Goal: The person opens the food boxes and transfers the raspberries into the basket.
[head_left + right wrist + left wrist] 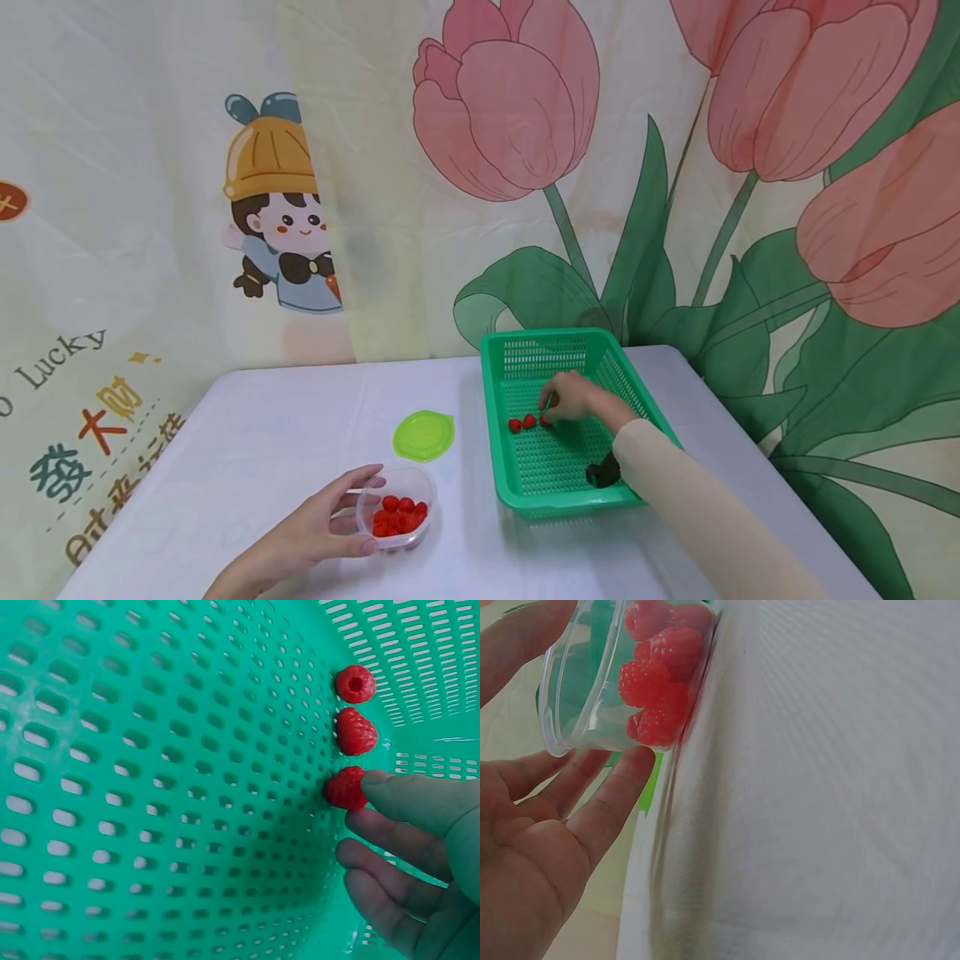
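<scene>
On the white table, my left hand (318, 517) holds a clear round plastic tub (585, 712) by its sides, thumb in front and fingers behind. Several raspberries (664, 667) lie in the tub. Inside the green basket (497, 450), my right hand (572, 398) pinches a raspberry (345, 788) with thumb and index fingertips, low over the basket floor. Two more raspberries, one (356, 731) beside the pinched one and one (355, 684) farther along, form a row with it.
A bright green lid (423, 436) lies flat on the table between the tub and the basket. The basket has raised, slotted walls on every side. Behind the table hangs a printed cloth (390, 250) with tulips. A black object (602, 472) shows by my right wrist.
</scene>
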Demonstrator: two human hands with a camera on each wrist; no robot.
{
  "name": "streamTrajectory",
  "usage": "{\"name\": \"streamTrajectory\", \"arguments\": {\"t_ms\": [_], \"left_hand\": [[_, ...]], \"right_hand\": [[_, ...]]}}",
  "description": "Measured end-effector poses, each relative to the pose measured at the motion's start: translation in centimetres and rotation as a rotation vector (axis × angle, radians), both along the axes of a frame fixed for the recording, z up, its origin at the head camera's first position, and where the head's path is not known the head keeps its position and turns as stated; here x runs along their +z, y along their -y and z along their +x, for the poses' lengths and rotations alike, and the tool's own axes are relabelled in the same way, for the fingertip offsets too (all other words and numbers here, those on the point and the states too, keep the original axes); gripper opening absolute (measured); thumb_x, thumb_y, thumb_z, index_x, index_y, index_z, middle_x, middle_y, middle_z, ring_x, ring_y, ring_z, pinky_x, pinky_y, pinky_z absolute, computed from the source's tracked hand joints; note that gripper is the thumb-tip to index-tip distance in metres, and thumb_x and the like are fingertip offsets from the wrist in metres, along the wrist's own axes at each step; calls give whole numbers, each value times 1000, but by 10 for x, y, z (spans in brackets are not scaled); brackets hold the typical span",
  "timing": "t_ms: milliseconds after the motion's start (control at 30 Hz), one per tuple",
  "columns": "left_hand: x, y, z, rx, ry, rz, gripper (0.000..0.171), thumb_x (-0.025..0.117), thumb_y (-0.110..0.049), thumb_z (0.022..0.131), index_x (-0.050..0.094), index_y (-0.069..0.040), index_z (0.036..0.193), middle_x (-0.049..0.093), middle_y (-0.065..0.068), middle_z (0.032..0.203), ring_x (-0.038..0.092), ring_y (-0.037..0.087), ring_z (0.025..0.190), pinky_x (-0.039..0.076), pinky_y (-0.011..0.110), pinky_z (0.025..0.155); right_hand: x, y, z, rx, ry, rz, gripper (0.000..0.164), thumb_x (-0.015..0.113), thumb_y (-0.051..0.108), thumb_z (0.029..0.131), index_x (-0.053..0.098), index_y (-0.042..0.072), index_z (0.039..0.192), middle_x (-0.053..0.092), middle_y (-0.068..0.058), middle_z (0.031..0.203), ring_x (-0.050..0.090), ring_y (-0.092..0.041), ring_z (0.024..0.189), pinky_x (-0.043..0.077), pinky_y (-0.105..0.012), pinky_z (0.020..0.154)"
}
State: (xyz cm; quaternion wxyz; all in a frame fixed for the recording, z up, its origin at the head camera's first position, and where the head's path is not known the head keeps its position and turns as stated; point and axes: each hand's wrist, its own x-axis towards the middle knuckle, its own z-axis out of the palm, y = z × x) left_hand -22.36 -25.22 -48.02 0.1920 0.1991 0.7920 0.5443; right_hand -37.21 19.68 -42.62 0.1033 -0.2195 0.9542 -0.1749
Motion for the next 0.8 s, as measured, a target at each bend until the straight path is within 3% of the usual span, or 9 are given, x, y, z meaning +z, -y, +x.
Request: {"name": "streamTrajectory", "arguments": {"t_ms": [267, 567, 800], "left_hand": [[-2, 0, 0, -13, 1, 13, 88, 81, -16, 94, 30, -18, 166, 38, 19, 164, 46, 45, 145, 55, 24, 99], [0, -1, -1, 9, 13, -14, 89, 82, -19, 94, 30, -17, 166, 39, 19, 164, 46, 43, 145, 53, 19, 97], [2, -1, 0, 9, 8, -17, 91, 83, -19, 94, 29, -16, 167, 39, 20, 164, 46, 45, 145, 55, 22, 99]], "right_hand": [[23, -6, 5, 29, -11, 13, 17, 73, 9, 100, 78, 7, 116, 75, -9, 113, 70, -23, 102, 60, -40, 87], [57, 4, 16, 142, -87, -14, 19, 74, 15, 100, 78, 11, 118, 77, -5, 113, 70, -24, 107, 54, -46, 101], [83, 30, 38, 212, -99, -120, 20, 75, 13, 99, 78, 10, 118, 77, -3, 114, 71, -22, 104, 59, -37, 90]]}}
